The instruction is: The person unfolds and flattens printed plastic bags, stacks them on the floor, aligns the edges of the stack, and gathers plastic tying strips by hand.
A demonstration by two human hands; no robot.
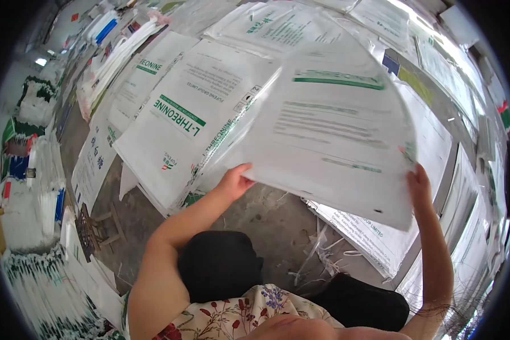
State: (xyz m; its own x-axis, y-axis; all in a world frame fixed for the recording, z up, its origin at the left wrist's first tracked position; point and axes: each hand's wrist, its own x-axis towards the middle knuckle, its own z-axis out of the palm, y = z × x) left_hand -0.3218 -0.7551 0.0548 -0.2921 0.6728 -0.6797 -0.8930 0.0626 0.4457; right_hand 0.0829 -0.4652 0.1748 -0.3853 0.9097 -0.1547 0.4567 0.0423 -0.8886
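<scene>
A white woven sack (pixel 328 124) with green print is held up in front of me, slightly blurred by motion. My left hand (pixel 236 180) pinches its near left corner between thumb and fingers. On its right edge, my right hand (pixel 418 184) grips the side, with some fingers hidden behind the sheet. To the left lies a pile of flat L-Threonine sacks (pixel 181 113), partly covered by the raised one. Below and to the right, another stack of printed sacks (pixel 368 232) shows from under the held sack.
Bundled white sacks (pixel 51 289) are stacked along the left. A small wooden stool (pixel 102 226) stands on the concrete floor (pixel 266 212). Loose plastic strips (pixel 320 255) lie near my knees. More flat sacks (pixel 283 25) spread across the far side, and others (pixel 464 209) lie at right.
</scene>
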